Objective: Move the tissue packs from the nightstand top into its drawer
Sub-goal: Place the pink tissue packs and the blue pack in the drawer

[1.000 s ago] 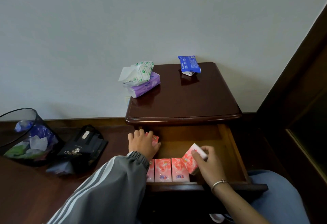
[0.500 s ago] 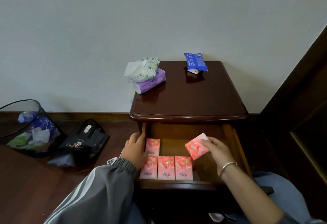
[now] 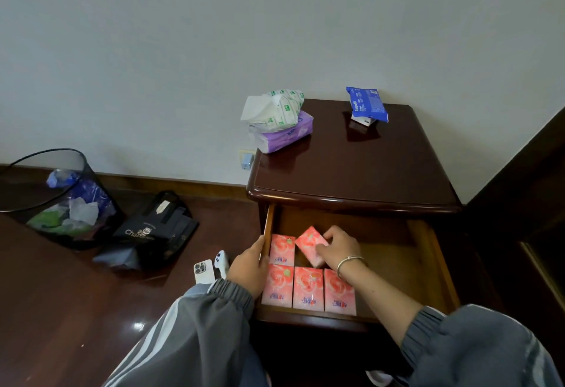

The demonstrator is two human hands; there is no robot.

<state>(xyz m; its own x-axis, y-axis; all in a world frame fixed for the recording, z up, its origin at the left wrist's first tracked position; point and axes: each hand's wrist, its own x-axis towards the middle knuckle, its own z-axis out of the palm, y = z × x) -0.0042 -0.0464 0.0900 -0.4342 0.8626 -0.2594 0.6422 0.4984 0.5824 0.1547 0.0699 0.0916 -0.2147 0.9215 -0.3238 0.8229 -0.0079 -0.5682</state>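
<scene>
The right hand (image 3: 336,249) pinches a pink pack (image 3: 308,241), fingers curled on it, and holds it tilted just above the drawer (image 3: 394,264) floor, not yet lying flat. The left hand (image 3: 249,267) lies across the drawer's left wall, thumb along the wall's edge. Its fingers are hidden under the back of the hand, so I cannot tell whether they grip the wall or only rest there.

Between the two hands a back pack (image 3: 282,249) lies flat, and nearer than both hands a row (image 3: 308,290) of three lies flat side by side at the drawer front. The held pack looks aimed at the gap just right of the back pack, to carry on a second row.

By my reading, four pink packs are stowed and a fifth is on its way down. Well beyond the hands, on the nightstand (image 3: 367,172) top, three packs remain: a green pack (image 3: 281,108) stacked on a purple pack (image 3: 287,136) to the far left, and a blue pack (image 3: 367,104) on a small white box (image 3: 362,120) further right. If these count as the task's packs, a good share of the job is left — and the drawer floor right of the right hand looks bare enough to take them
</scene>
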